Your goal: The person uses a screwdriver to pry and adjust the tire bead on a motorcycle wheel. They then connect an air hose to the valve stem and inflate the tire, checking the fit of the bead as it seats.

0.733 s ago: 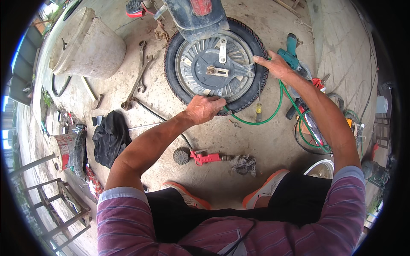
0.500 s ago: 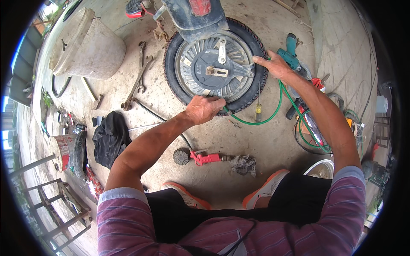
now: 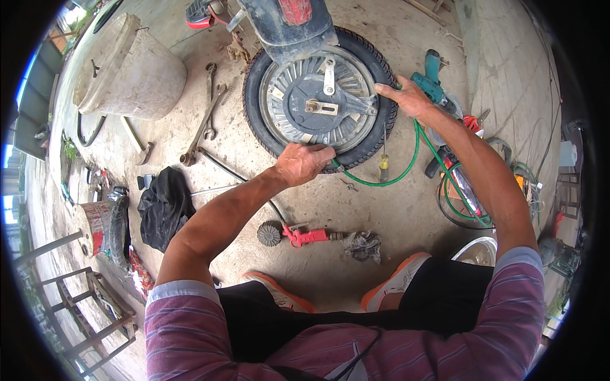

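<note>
Grey fender [image 3: 287, 39] hides the far edge of the wheel [image 3: 298, 95] on the floor [image 3: 356, 209]. Left hand [image 3: 304, 160] fingers grip the hose [image 3: 381, 185]; right hand [image 3: 414, 101], cannot tell. Bucket [image 3: 143, 76] and wrenches [image 3: 206, 119] left, power tool [image 3: 433, 65] right.

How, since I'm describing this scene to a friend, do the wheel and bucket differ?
The wheel has a black tyre; the bucket is off-white. The wheel is shallow; the bucket is deep. The left hand and right hand are at the wheel's edge; neither is near the bucket. Both are round and look dirty.
</note>
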`<state>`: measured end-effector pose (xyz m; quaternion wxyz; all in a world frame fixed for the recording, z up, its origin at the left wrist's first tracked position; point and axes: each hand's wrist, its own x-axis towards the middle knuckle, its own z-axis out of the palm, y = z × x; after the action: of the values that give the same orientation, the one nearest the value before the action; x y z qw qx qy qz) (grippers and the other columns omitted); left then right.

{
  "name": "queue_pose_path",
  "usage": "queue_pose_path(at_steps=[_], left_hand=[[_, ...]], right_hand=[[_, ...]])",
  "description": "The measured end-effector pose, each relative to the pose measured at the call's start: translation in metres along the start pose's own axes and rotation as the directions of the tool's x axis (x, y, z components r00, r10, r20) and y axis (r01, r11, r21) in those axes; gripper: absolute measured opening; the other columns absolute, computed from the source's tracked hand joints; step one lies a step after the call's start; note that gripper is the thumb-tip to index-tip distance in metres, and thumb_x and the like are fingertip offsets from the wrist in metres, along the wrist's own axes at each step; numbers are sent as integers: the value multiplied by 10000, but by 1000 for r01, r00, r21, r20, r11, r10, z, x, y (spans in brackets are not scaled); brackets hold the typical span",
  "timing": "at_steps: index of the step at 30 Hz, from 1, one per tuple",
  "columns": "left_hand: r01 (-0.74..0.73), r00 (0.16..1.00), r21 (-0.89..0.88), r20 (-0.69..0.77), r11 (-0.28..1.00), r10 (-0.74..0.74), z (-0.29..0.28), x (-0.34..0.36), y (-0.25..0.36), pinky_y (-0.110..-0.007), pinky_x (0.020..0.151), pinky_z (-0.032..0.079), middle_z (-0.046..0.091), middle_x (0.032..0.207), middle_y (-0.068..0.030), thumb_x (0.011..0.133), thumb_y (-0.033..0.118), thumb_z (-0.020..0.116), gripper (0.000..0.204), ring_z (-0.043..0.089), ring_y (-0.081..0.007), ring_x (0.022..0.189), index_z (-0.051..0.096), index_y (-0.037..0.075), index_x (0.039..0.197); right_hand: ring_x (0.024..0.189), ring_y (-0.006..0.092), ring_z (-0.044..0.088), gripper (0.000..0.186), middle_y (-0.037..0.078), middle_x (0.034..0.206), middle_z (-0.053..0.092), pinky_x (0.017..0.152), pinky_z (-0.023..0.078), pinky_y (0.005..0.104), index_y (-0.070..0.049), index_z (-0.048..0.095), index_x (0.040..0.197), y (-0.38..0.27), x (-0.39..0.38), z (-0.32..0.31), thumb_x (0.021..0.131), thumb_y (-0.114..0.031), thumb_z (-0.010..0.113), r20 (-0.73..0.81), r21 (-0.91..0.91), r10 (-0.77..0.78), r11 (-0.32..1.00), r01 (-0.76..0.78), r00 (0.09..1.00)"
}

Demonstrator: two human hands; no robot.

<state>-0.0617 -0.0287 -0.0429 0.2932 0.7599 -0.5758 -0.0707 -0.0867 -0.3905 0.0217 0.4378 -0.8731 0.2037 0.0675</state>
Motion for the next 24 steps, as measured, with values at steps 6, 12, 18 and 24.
queue_pose_path(at_steps=[6,12,18,24], left_hand=[[6,999,55,32,998,-7,1,-2,-2,-469,688,603,744,991,-84,963,112,721,179,743,-359,867,646,127,1124],[-3,1000,52,27,999,2,1,-1,-2,-470,689,605,744,992,-84,960,109,724,185,743,-359,871,644,127,1126],[10,999,54,41,998,-12,1,-2,-2,-471,699,610,747,1012,-84,956,104,726,196,745,-361,889,645,129,1132],[-17,1000,1,-25,1000,17,0,0,0,-508,657,575,723,940,-116,960,100,670,123,727,-408,825,605,120,1063]], right_hand=[[1564,434,384,1338,386,1660,356,1279,341,463,180,230,1632,-5,-2,0,847,-752,784,0,-44,23,999,-23,1000],[1548,417,414,1315,373,1645,394,1269,353,452,176,252,1629,3,3,1,851,-737,790,-2,-30,9,1000,-9,1000],[1536,412,434,1282,364,1633,420,1259,364,445,170,281,1623,2,3,2,857,-721,795,-23,-49,3,999,-4,1000],[1535,409,436,1264,361,1633,423,1259,365,443,167,289,1622,4,3,2,866,-713,791,-23,-51,9,999,-10,1000]])
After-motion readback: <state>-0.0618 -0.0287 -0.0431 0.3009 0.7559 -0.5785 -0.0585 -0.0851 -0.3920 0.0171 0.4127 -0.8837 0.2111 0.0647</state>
